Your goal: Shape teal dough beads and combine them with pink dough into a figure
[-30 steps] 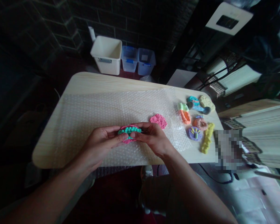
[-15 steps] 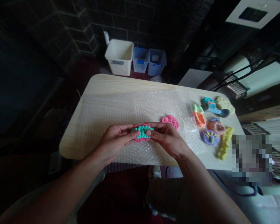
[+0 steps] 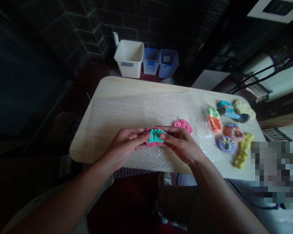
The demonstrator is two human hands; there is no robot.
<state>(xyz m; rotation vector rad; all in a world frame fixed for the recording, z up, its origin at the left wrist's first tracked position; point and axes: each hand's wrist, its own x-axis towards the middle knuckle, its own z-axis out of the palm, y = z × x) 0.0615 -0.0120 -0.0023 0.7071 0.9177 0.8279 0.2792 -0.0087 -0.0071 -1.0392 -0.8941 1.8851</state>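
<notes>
Between my two hands is a small round clay piece (image 3: pixel 155 136), turquoise and bumpy on top with a pink rim. My left hand (image 3: pixel 128 143) grips its left side, thumb pressed on the turquoise top and fingers around the edge. On the right side my right hand (image 3: pixel 179 141) is closed on it the same way, its thumb also on top. The piece is held above bubble wrap (image 3: pixel 119 117). Just beyond my right fingers lies a bumpy pink clay piece (image 3: pixel 183 125) on the wrap. The underside of the held piece is hidden.
At the table's right lie an orange and green clay piece (image 3: pixel 214 121), a purple disc (image 3: pixel 226 144), a yellow strip (image 3: pixel 244 151), a blue-grey piece (image 3: pixel 234 115) and a pale yellow one (image 3: pixel 244 109). A white bin (image 3: pixel 129 60) stands beyond the wooden table (image 3: pixel 107 86).
The whole view has shifted, so the table and hands appear a little farther right. Both hands keep hold of the clay piece, with the thumbs slightly moved on its top.
</notes>
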